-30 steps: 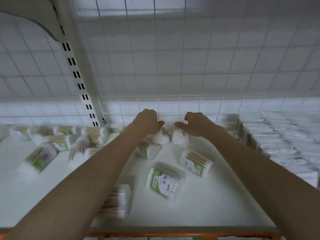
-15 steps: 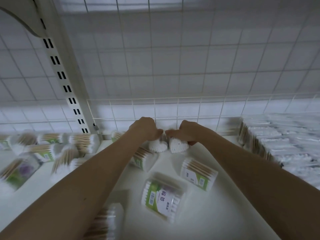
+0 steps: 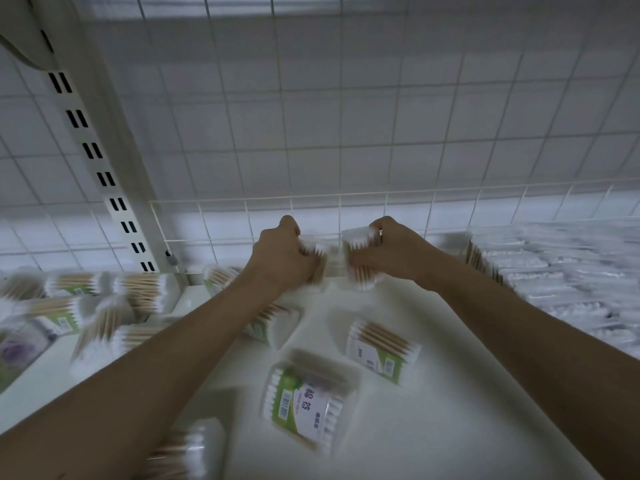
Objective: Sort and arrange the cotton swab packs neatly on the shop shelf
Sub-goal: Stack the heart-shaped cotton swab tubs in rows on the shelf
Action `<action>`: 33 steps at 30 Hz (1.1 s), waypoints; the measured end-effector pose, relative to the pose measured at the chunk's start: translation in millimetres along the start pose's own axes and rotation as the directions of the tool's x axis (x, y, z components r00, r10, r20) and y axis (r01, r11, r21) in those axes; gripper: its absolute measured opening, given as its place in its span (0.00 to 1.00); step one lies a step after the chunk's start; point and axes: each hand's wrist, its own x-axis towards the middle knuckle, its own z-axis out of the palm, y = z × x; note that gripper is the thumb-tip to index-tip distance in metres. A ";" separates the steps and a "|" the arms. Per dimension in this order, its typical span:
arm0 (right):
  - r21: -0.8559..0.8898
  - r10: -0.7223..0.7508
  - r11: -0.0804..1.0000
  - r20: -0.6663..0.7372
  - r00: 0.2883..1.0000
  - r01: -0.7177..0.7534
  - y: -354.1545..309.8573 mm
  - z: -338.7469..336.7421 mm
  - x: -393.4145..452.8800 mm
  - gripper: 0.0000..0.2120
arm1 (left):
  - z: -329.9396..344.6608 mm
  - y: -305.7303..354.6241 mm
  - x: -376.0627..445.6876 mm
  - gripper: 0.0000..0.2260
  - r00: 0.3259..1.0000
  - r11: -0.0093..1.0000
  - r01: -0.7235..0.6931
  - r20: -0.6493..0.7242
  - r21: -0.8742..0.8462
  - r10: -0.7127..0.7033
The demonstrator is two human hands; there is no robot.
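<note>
At the rear edge of the white shop shelf (image 3: 433, 427), against the wire grid, the left hand (image 3: 282, 258) and right hand (image 3: 388, 252) each grip one clear plastic cotton swab pack (image 3: 360, 263), sticks roughly upright. Judged early: several packs lie loose and skewed; the green-labelled pack (image 3: 304, 403) runs front-to-back

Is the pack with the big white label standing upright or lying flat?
Lying flat: the labelled pack rests label-up on the white shelf.
</note>
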 end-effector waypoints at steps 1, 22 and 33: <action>-0.017 -0.018 1.000 -0.009 1.000 0.018 2.3 1.1 -0.9 0.25 | 3.9 2.2 -1.3 0.15 1.000 1.000 -0.022 -0.022 -0.002 0.022; -0.150 -0.010 0.989 -0.028 1.000 0.005 14.6 23.4 0.3 0.37 | 25.0 -7.4 -5.6 0.17 0.997 0.978 -0.076 -0.002 0.193 0.078; -0.234 -0.004 0.972 -0.033 0.999 -0.003 10.7 18.9 -9.9 0.46 | 16.7 -7.6 -6.5 0.34 0.995 0.955 -0.088 0.072 0.283 0.071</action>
